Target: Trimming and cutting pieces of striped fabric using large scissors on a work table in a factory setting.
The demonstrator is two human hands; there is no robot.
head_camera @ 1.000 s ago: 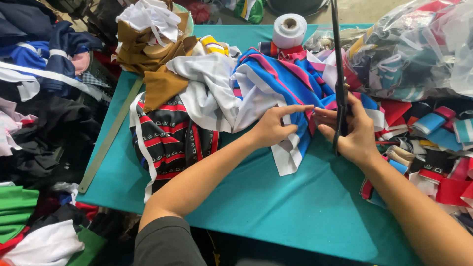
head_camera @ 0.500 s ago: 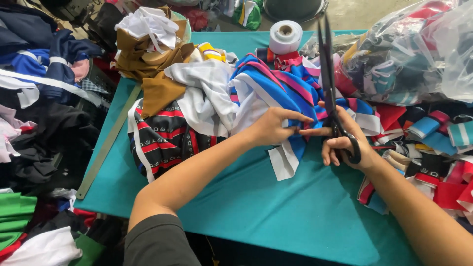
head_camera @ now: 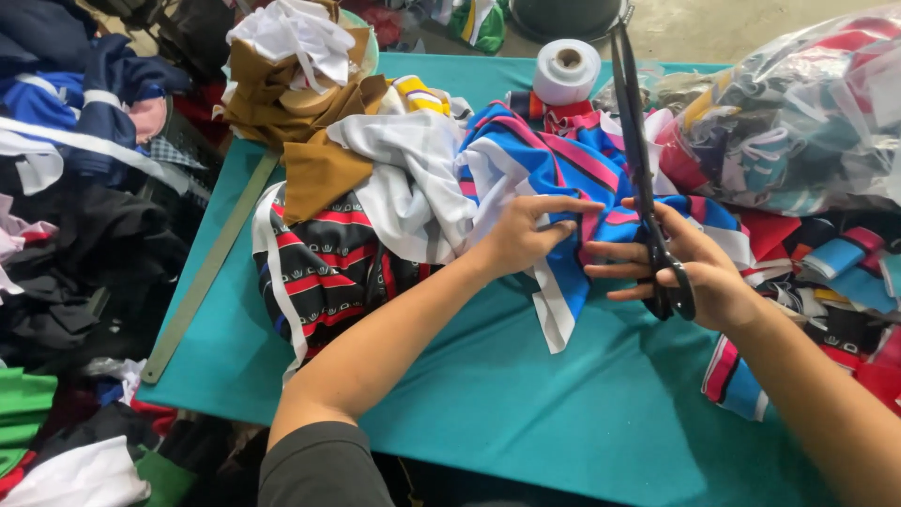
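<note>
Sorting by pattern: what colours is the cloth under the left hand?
Striped cloth: blue with pink, white stripes, clearest in the head view.

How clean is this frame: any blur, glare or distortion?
Head view: even, soft light, faint shadows on the table; scissors and both hands sharp; glare on the plastic bag hides some contents; wide-angle bending stretches the edges.

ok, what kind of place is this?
Likely a garment or textile cutting workshop: the right hand holds long scissors over a striped fabric on a teal table, with cloth piles and a bag of scraps around.
</note>
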